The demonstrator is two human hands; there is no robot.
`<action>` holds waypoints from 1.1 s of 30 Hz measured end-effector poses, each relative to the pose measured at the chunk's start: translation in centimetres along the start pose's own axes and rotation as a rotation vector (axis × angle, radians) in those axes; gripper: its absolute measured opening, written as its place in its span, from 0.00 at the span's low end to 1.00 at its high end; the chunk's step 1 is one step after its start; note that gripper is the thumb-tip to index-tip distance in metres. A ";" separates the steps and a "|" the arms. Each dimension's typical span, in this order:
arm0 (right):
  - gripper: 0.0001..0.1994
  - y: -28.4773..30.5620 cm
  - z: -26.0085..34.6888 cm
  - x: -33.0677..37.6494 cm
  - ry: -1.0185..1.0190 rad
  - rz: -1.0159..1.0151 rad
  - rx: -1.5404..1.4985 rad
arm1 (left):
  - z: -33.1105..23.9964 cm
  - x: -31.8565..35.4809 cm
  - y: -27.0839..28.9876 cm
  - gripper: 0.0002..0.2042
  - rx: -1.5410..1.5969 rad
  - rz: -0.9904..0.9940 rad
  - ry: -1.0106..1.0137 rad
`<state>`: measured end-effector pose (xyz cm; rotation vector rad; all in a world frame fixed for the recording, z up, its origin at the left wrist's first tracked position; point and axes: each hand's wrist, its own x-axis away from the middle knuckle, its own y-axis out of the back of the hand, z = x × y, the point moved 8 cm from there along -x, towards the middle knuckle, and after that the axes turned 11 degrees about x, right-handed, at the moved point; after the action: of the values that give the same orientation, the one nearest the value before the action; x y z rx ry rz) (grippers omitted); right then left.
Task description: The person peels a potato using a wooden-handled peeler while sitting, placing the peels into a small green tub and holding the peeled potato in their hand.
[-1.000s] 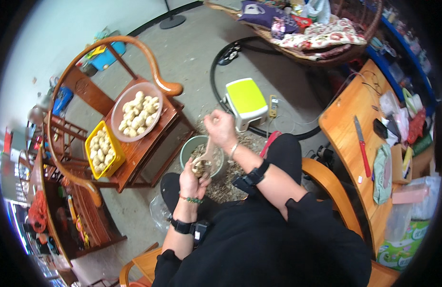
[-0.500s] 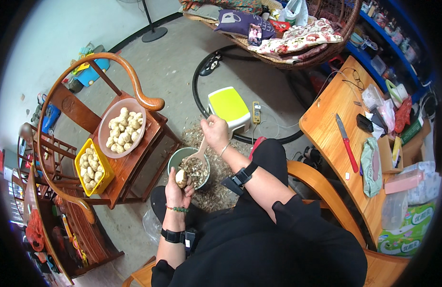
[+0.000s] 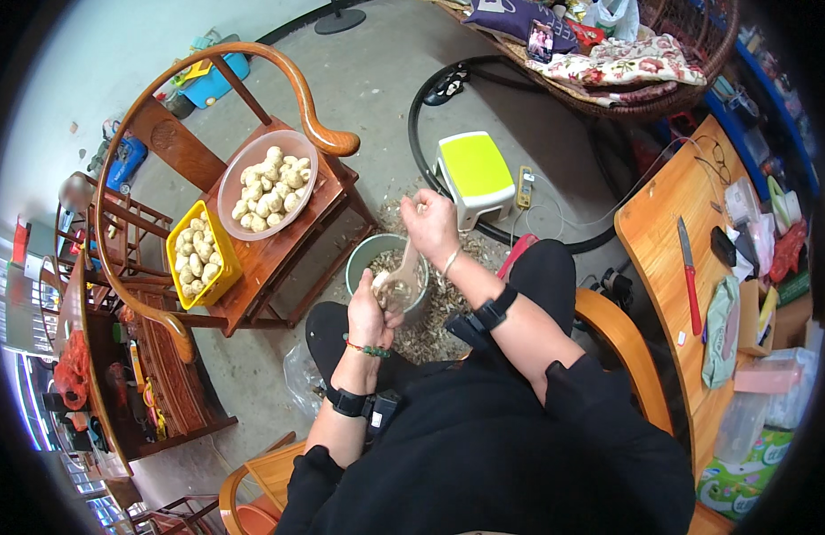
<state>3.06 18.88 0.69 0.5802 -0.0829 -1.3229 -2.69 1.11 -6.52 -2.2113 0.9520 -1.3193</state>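
Note:
My left hand [image 3: 370,319], palm up, is closed round a pale, roundish tuber [image 3: 379,282], partly hidden by the tool. A light wooden-looking spoon [image 3: 402,283] hangs from my right hand [image 3: 432,230], whose fingers are wrapped round its handle. The spoon's broad end lies against or just over the tuber; contact cannot be made out. Below both hands stands a grey-green bucket [image 3: 363,259] with brownish scraps inside. To the left, a pink bowl [image 3: 312,185] and a yellow basket [image 3: 218,292] hold several similar pale tubers on a wooden chair [image 3: 279,267].
Scraps [image 3: 430,334] litter the floor round the bucket. A green-topped stool [image 3: 477,165] stands ahead, beside a power strip [image 3: 525,187]. On the wooden table [image 3: 653,214] at right lies a red-handled knife [image 3: 691,285]. A cushioned wicker seat [image 3: 627,94] hangs at far right.
The view has shifted, so the surroundings sit farther right and somewhat higher or lower. The spoon's broad end has moved from over the bucket to the tuber in my left hand.

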 end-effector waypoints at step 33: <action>0.12 3.1 -1.8 -1.8 -0.023 -0.191 0.056 | -4.5 1.0 0.4 0.13 -0.568 -0.030 -0.595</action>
<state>5.98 21.62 0.94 0.6324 -0.0860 -1.5164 -6.43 0.15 -3.95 -2.7927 1.1339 -0.3413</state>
